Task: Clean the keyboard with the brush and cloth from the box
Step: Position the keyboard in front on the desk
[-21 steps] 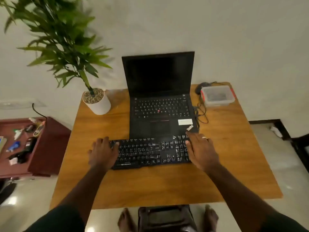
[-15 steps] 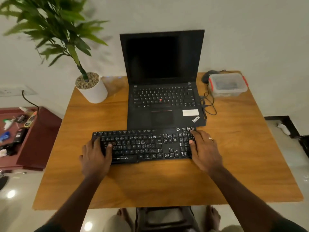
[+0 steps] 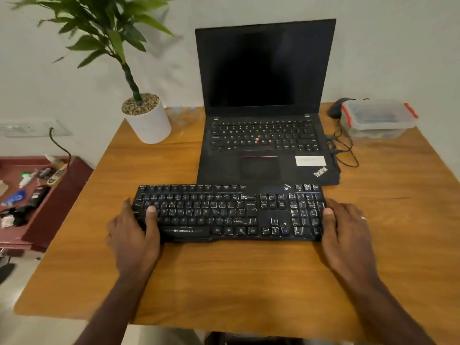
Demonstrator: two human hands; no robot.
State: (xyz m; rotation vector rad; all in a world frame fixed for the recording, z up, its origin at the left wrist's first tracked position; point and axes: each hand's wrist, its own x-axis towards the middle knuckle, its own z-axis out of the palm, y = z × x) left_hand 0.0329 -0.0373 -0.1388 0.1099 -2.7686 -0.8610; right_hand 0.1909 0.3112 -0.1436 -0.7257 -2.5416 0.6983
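A black keyboard (image 3: 229,212) lies flat on the wooden table (image 3: 224,275), just in front of the laptop. My left hand (image 3: 133,235) grips its left end, thumb on the keys. At the right end, my right hand (image 3: 346,230) clasps the edge with the thumb on top; a ring shows on one finger. A clear plastic box (image 3: 378,119) with red clips sits closed at the table's back right. Its contents are blurred; I cannot make out a brush or cloth.
An open black laptop (image 3: 263,145) stands behind the keyboard, with cables (image 3: 344,150) trailing from its right side. A black mouse (image 3: 336,108) lies beside the box. A white potted plant (image 3: 146,118) stands at the back left. A low red side table (image 3: 37,195) with clutter is on the left.
The keyboard has slid toward me, away from the laptop, with both hands on its ends. My head has moved closer and lower over the table.
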